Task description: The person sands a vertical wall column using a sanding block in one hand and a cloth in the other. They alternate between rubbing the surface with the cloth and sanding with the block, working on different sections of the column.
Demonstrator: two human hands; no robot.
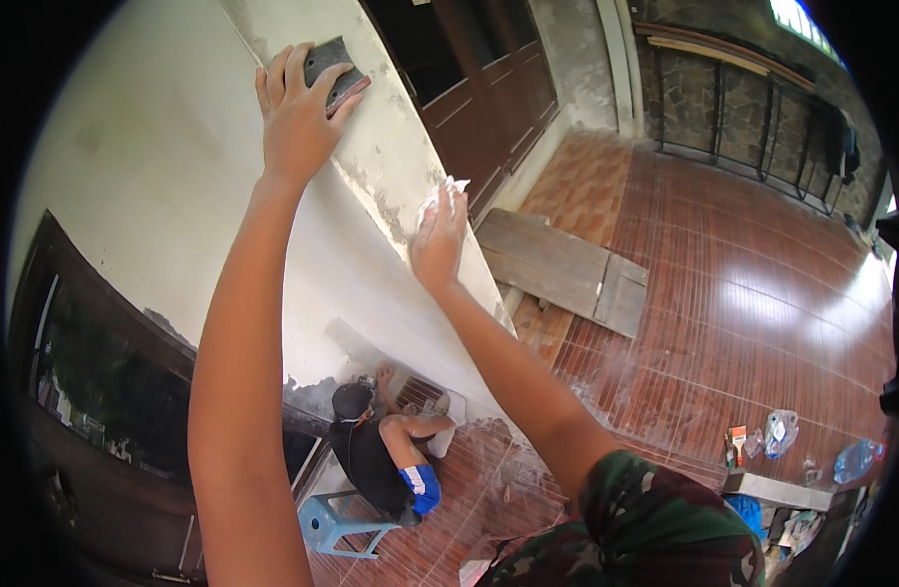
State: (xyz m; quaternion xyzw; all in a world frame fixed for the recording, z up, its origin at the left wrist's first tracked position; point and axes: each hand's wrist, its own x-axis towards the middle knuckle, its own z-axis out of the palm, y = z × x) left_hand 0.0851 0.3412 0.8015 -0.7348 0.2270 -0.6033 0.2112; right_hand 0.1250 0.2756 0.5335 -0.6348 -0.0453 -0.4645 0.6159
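OK, left hand (298, 129) grasping dark flat block (322, 64) against pale wall (371, 166); right hand (438, 245) holding crumpled white wad (456, 186) at wall edge; co-worker (371, 455) below, by blue stool (322, 525)

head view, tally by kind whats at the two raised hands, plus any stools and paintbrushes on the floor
Sanding block, in the left hand: 1
Crumpled white sheet, at the fingers of the right hand, paper or cloth unclear: 1
Blue plastic stool: 1
Paintbrush: 1
Total: 4
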